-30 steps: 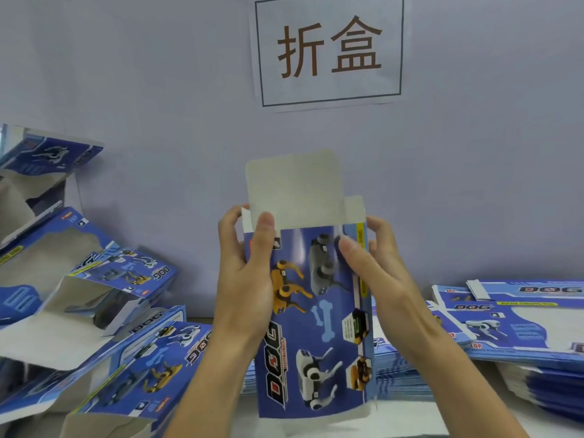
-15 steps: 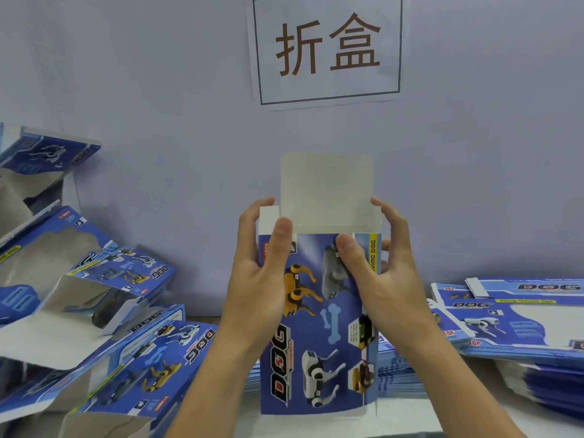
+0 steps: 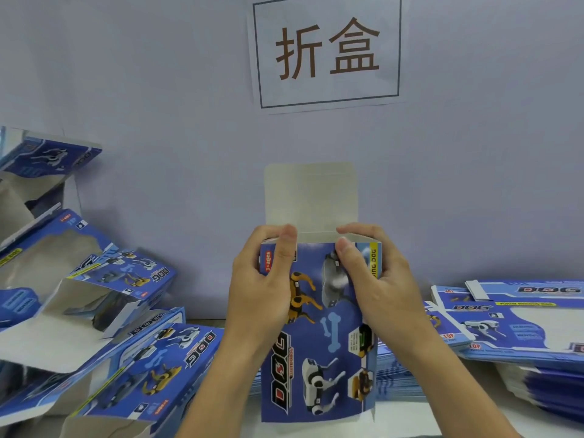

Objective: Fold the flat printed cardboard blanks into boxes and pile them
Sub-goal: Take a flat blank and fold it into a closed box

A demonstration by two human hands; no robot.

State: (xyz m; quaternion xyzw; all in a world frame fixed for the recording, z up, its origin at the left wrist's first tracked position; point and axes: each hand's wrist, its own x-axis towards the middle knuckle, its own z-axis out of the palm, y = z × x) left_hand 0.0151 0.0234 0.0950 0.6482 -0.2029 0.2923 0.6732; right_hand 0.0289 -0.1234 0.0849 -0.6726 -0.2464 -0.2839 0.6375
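Observation:
A blue printed box [image 3: 328,339] with robot dogs and the word DOG stands upright in the middle, squared into a tube. Its plain grey top flap [image 3: 311,197] sticks straight up. My left hand [image 3: 264,286] grips the box's upper left corner, thumb on the printed front and fingers curled over the top edge. My right hand [image 3: 376,279] grips the upper right corner in the same way, thumb on the front. A pile of folded boxes [image 3: 104,314] leans at the left. Stacks of flat blanks [image 3: 518,327] lie at the right.
A grey-blue wall stands close behind, with a paper sign [image 3: 327,52] taped on it. More flat blanks [image 3: 398,374] lie stacked behind the held box. The white tabletop [image 3: 410,418] shows at the bottom right.
The box turned square to me and the top flap straightened upright. Both hands slid up, and their fingers now curl over the top edge onto the side flaps.

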